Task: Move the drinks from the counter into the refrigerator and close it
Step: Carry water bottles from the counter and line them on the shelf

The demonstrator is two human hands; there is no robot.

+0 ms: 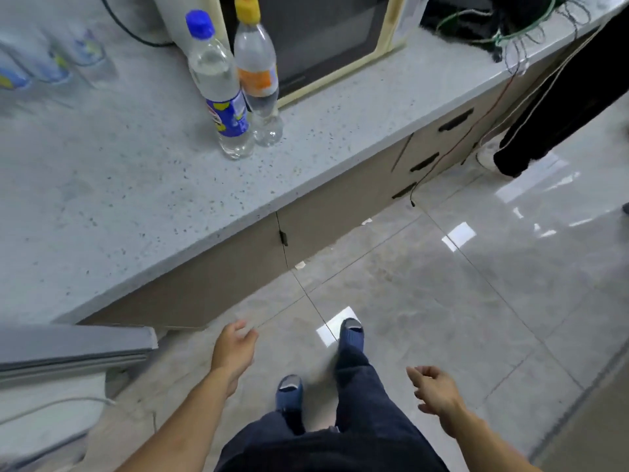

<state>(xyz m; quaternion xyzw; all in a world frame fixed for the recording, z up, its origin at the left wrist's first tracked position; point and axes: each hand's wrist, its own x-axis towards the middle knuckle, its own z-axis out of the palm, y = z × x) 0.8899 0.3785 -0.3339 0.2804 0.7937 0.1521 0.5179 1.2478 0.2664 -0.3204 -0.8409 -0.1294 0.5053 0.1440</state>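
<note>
Bright, floor [476, 267] glare, blurred edges

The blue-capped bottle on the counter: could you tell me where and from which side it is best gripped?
Probably round the clear body above the label of the blue-capped bottle, coming from its left or the counter's front edge. It stands upright, with the orange-capped bottle close against its right and the microwave behind.
</note>
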